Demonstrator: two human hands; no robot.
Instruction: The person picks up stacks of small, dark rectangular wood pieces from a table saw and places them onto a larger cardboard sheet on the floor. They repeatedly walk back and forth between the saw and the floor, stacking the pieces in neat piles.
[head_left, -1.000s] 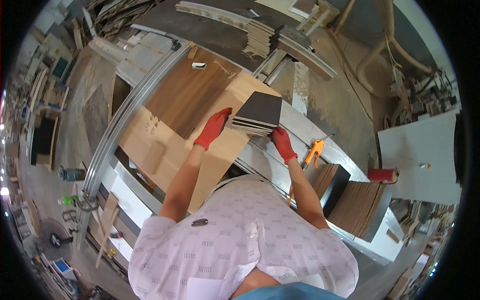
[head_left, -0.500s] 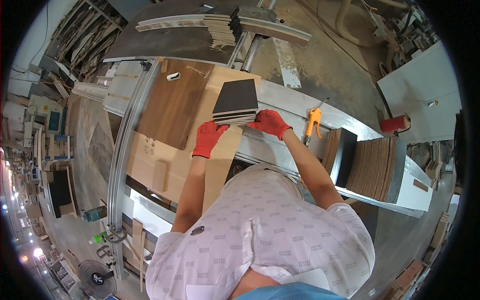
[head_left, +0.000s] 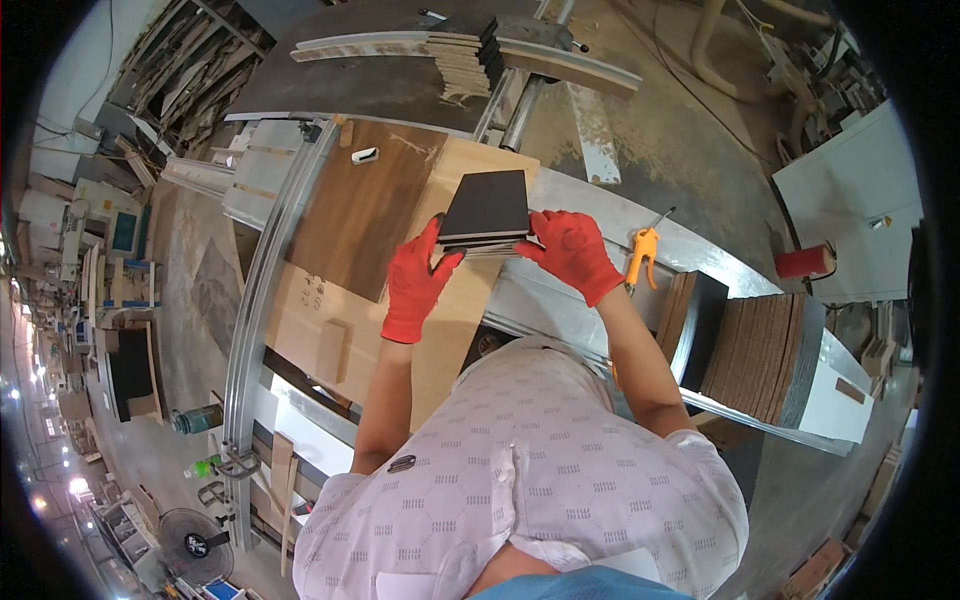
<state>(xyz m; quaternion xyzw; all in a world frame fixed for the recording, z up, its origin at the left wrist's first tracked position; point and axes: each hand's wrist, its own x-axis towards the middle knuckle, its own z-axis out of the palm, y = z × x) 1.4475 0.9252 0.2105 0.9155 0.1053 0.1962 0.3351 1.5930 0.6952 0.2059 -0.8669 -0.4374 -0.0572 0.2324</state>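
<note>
A short stack of black panels [head_left: 487,203] with pale edges sits over the light wooden board [head_left: 455,290] in front of me. My left hand [head_left: 415,285], in a red glove, grips the left near corner, fingers along the side and thumb at the front edge. At the right side, my right hand [head_left: 575,250], also red-gloved, holds the stack by its near corner. The upper panel stands slightly apart from those beneath. Most fingertips are hidden against the panels.
A brown wood-grain board [head_left: 365,200] lies left, bearing a small white object [head_left: 365,156]. Right are an orange air blow gun [head_left: 643,258] and upright stacked panels [head_left: 755,350]. Another panel pile [head_left: 465,65] stands at the far side. A metal rail [head_left: 265,270] runs along the left.
Both hands have risen with the stack and look larger. The left hand's thumb and fingers are spread wider around the corner. The view has shifted slightly.
</note>
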